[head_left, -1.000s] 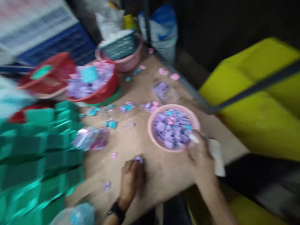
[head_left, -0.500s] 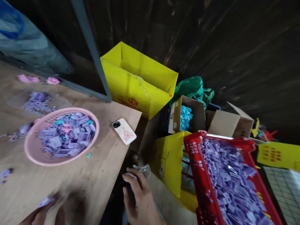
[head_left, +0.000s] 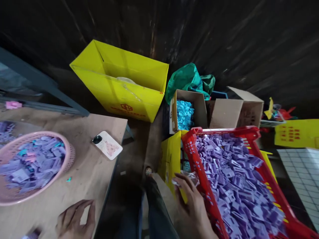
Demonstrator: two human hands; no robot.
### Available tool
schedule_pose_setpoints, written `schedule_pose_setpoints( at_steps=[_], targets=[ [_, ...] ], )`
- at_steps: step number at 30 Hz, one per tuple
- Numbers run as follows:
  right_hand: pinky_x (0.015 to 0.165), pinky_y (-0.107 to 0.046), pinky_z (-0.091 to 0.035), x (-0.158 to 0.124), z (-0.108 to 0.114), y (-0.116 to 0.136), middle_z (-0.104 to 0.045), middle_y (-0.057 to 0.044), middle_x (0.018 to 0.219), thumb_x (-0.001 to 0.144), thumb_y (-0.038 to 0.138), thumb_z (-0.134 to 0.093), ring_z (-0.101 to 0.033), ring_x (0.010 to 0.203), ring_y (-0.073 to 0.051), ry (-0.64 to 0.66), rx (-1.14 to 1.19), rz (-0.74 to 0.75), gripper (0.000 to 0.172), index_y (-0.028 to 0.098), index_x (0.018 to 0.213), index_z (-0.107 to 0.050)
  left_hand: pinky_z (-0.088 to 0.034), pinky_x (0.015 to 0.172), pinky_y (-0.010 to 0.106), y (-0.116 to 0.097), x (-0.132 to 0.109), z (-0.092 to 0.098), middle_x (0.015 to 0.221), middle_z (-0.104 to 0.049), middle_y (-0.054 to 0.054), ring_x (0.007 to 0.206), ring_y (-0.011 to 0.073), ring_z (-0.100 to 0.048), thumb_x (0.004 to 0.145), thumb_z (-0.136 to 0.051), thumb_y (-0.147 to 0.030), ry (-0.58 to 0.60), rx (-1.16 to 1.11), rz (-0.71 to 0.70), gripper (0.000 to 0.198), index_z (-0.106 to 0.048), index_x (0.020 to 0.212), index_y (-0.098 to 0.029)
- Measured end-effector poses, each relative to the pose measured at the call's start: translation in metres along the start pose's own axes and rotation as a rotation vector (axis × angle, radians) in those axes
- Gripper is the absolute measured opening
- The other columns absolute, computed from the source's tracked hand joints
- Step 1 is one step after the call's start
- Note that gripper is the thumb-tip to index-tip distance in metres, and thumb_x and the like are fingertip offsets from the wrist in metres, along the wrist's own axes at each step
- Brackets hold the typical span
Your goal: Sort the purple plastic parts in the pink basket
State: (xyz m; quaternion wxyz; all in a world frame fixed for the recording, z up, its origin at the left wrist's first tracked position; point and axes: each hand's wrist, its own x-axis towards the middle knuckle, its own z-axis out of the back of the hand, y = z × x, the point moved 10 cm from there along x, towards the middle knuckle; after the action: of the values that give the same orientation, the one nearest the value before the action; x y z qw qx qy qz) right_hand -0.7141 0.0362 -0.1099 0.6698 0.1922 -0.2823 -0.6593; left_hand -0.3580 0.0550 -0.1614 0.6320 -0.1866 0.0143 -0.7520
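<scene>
Swung further right than half a second ago, so that the pink basket (head_left: 32, 166) of purple pieces now sits at the left edge and the red crate (head_left: 239, 179) heaped with purple plastic parts (head_left: 234, 186) fills the lower right. Right hand (head_left: 193, 207) moved from the gap beside the tabletop (head_left: 84, 126) over to the crate's near corner, fingers curled loosely about a crumpled bit of clear plastic (head_left: 185, 175), touching the red rim; grip narrow, on that wrap rather than on any purple part. Left hand (head_left: 74, 220) now flat at the tabletop's near edge, fingers spread, grip wide and holding nothing, with a small purple piece (head_left: 31, 235) just beside it at the bottom margin. Phone (head_left: 107, 145) lying near the tabletop's corner, apart from both hands. Behind the crate: yellow bin (head_left: 119, 89), cardboard box of blue caps (head_left: 185, 113), green bag (head_left: 189, 78). Judging by the shift, attention turned from the basket toward the bulk supply in the crate.
</scene>
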Motion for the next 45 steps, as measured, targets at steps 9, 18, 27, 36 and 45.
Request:
schedule_pose_setpoints(
  at_steps=[9,18,27,36,45],
  targets=[
    [0.073,-0.027,-0.064,-0.023,0.097,-0.099,-0.073,-0.007,0.105,0.100,0.029,-0.049,-0.074,0.084,-0.017,-0.178,-0.326,-0.133,0.020,0.022,0.107,-0.066,-0.048,0.074,0.037,-0.014,0.003,-0.012,0.083,-0.077,0.004,0.081,0.0240,-0.068,0.090,-0.045,-0.017,0.041,0.125,-0.143,0.029,-0.071,0.081,-0.026],
    [0.084,-0.047,-0.061,-0.028,0.103,-0.181,-0.068,-0.017,0.113,0.099,0.038,-0.045,-0.069,0.100,-0.029,-0.181,-0.448,-0.132,0.035,0.015,0.118,-0.063,-0.052,0.078,0.036,-0.029,0.025,-0.013,0.086,-0.075,0.004,0.081,0.0233,-0.067,0.092,-0.054,-0.033,0.034,-0.046,0.097,0.019,-0.070,0.085,-0.025],
    [0.086,-0.049,-0.059,0.011,0.132,-0.244,-0.071,-0.021,0.111,0.094,0.031,-0.039,-0.068,0.098,-0.031,-0.133,-0.512,-0.216,0.040,0.010,0.116,-0.066,-0.059,0.084,0.026,-0.250,0.114,-0.058,0.102,-0.073,0.004,0.094,0.0161,-0.071,0.098,-0.051,-0.016,0.149,-0.628,-0.089,0.019,-0.068,0.105,-0.021],
    [0.076,-0.043,-0.052,0.042,0.112,-0.244,-0.071,-0.014,0.102,0.093,0.026,-0.049,-0.062,0.092,-0.031,0.051,-0.595,-0.252,0.036,0.017,0.121,-0.069,-0.050,0.095,0.047,-0.427,0.174,-0.157,0.107,-0.069,0.024,0.111,0.0336,-0.061,0.085,-0.045,0.003,0.733,-0.249,-0.472,0.030,-0.071,0.097,-0.005],
    [0.075,-0.045,-0.051,0.023,0.115,-0.230,-0.071,-0.012,0.092,0.102,0.037,-0.038,-0.060,0.085,-0.029,-0.116,-0.601,-0.212,0.040,0.017,0.115,-0.070,-0.046,0.095,0.061,-0.455,0.175,-0.196,0.124,-0.060,0.042,0.119,0.0477,-0.060,0.079,-0.059,0.002,0.936,-0.279,-0.242,0.042,-0.064,0.119,0.011]
  ],
)
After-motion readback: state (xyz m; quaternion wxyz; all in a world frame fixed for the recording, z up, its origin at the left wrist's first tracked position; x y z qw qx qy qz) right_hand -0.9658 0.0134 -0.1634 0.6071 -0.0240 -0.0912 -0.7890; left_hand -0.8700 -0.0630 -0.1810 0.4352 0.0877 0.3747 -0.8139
